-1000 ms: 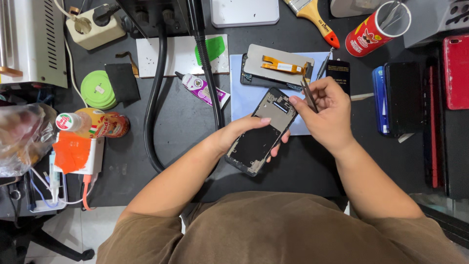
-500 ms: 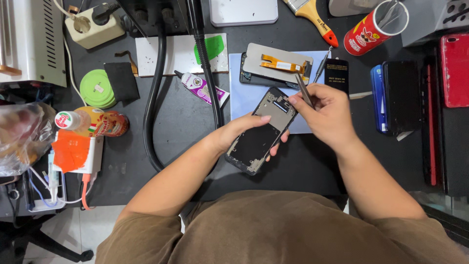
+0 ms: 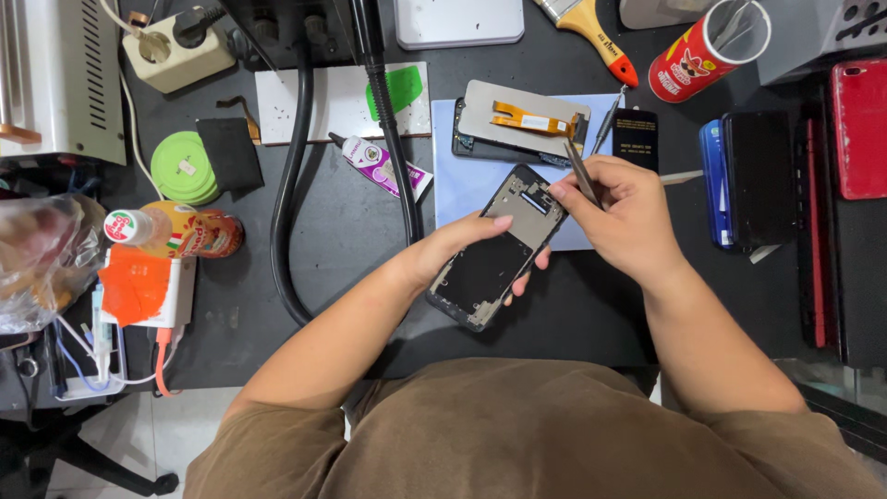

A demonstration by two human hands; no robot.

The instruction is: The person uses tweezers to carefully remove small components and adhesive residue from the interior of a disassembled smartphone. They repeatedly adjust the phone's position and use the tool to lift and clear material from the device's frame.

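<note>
My left hand (image 3: 462, 248) grips an opened black phone frame (image 3: 499, 249) held tilted over the dark bench, fingers wrapped under its long edge. My right hand (image 3: 621, 217) pinches a pair of thin metal tweezers (image 3: 580, 174), their tips pointing up and away from the frame's top end. My right fingertips touch the upper corner of the frame. Just beyond, a detached screen panel (image 3: 517, 125) with an orange flex cable lies face down on a light blue sheet (image 3: 453, 176).
A glue tube (image 3: 377, 164) and a thick black hose (image 3: 291, 185) lie left of the frame. A paintbrush (image 3: 591, 32), red can (image 3: 702, 51) and small black part (image 3: 636, 137) sit behind. Phones (image 3: 753, 180) stack at right. Green tape rolls (image 3: 183, 166) and a bottle (image 3: 176, 231) stand left.
My right hand with the tweezers has shifted slightly left and down, closer to the top end of the phone frame. The left hand and frame stay put.
</note>
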